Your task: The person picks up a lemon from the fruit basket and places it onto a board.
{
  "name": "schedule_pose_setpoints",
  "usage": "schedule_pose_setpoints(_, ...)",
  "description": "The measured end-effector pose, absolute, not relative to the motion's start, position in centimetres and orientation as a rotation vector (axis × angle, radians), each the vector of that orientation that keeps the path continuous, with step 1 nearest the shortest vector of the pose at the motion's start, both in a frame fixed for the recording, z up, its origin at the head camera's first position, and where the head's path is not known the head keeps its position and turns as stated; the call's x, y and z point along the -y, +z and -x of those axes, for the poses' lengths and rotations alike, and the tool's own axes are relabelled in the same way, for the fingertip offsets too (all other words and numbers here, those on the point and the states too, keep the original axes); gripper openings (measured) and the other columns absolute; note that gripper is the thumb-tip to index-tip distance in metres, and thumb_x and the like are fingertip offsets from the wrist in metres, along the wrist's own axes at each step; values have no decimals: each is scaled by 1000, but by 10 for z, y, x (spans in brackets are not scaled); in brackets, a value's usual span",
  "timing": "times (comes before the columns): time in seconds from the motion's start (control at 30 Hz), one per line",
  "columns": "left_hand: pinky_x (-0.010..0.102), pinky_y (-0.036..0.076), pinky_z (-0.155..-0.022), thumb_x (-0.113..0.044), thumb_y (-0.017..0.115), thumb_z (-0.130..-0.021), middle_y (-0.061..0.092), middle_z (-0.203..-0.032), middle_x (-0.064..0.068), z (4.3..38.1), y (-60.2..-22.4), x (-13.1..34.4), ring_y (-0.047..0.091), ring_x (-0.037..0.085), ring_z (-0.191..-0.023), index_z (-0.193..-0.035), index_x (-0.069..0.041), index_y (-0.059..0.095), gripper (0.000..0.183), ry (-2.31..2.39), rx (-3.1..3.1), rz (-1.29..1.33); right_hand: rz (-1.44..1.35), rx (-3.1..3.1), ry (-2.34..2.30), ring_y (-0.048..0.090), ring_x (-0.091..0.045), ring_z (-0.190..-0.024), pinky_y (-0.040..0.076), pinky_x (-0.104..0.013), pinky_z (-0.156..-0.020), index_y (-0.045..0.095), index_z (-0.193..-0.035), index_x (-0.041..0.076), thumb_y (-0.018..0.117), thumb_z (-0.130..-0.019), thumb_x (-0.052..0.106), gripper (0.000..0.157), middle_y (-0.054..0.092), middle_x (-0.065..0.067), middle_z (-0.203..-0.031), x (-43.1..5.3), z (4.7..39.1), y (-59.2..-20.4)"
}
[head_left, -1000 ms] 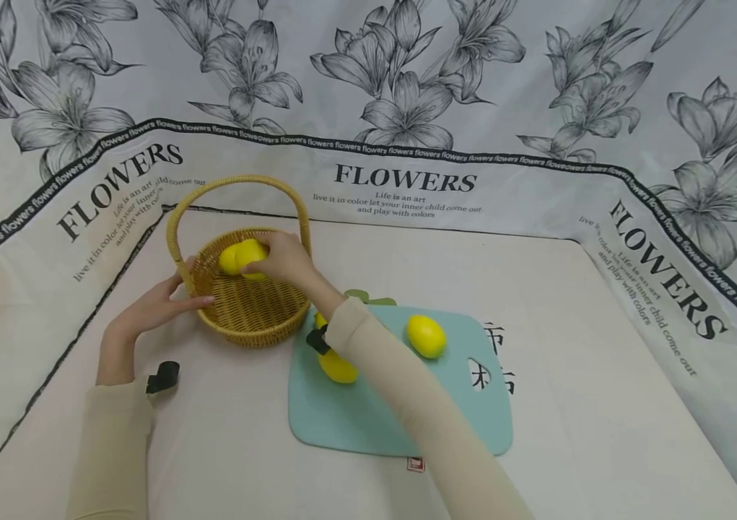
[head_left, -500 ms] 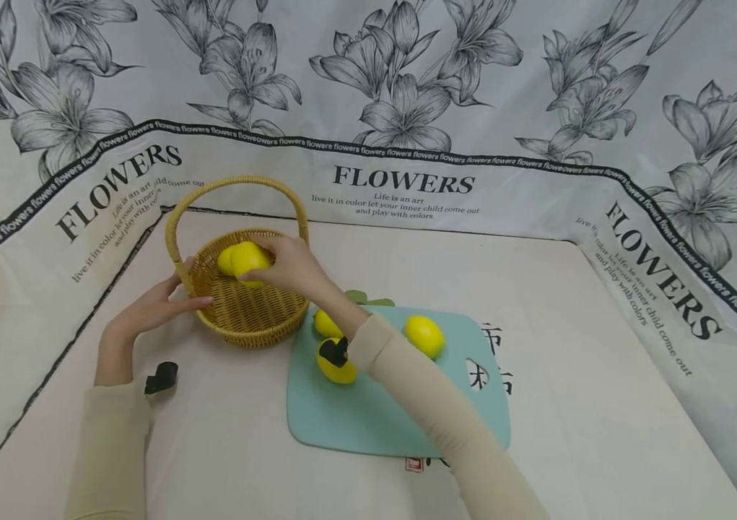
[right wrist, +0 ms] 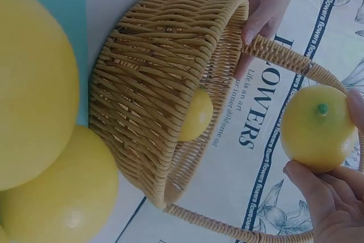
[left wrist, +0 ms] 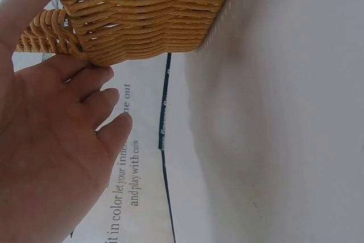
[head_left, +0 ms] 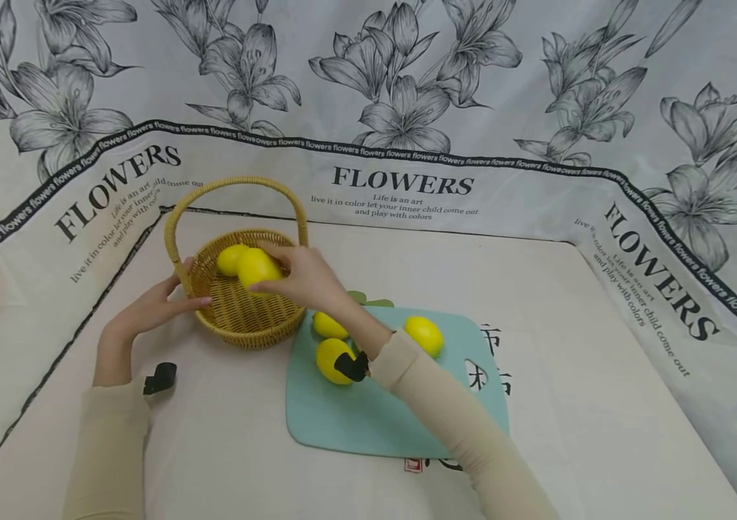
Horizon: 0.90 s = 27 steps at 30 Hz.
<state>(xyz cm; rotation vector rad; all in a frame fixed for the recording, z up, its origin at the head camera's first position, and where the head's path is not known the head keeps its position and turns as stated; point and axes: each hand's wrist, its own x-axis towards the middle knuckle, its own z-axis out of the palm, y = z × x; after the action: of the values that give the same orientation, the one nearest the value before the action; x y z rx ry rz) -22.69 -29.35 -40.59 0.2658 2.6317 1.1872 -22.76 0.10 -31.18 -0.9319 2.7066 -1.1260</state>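
Observation:
My right hand holds a yellow lemon between thumb and fingers over the wicker basket. In the right wrist view the held lemon shows its green stem end and is apart from the basket rim. Another lemon lies inside the basket at the back left. My left hand grips the basket's left rim by the foot of the handle, thumb over the inner side. In the left wrist view several fingers of the left hand lie loosely curled under the woven wall.
A light blue cutting board lies right of the basket. On it are lemons, partly under my right forearm, and another lemon near the handle hole. Green leaf shapes show behind the board. A floral cloth wall stands behind.
My right hand has drawn slightly right and toward me with the lemon, separating it more from the lemon in the basket. The left hand and basket have stayed in place.

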Motion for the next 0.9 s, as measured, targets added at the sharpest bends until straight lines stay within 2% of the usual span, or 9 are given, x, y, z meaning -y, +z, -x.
schedule_pose_setpoints(0.6, 73, 10, -104, -44, 61, -93, -4, -159, 20, 230, -406, 294, 1, 52, -140, -154, -27, -8, 93, 1194, -2627, -261, 920, -2658, -1263, 58, -20, -118, 49, -19, -90, 47, -142, 6, 79, -81, 28, 72, 54, -12, -138, -36, 205, -318)
schedule_pose_setpoints(0.9, 74, 8, -103, -47, 60, -92, -5, -159, 18, 225, -403, 294, -1, 52, -140, -154, -26, -8, 95, 1209, -2625, -266, 903, -2594, -1361, 55, -17, -121, 48, -20, -93, 47, -142, 8, 80, -80, 26, 72, 50, -8, -141, -52, 191, -322)
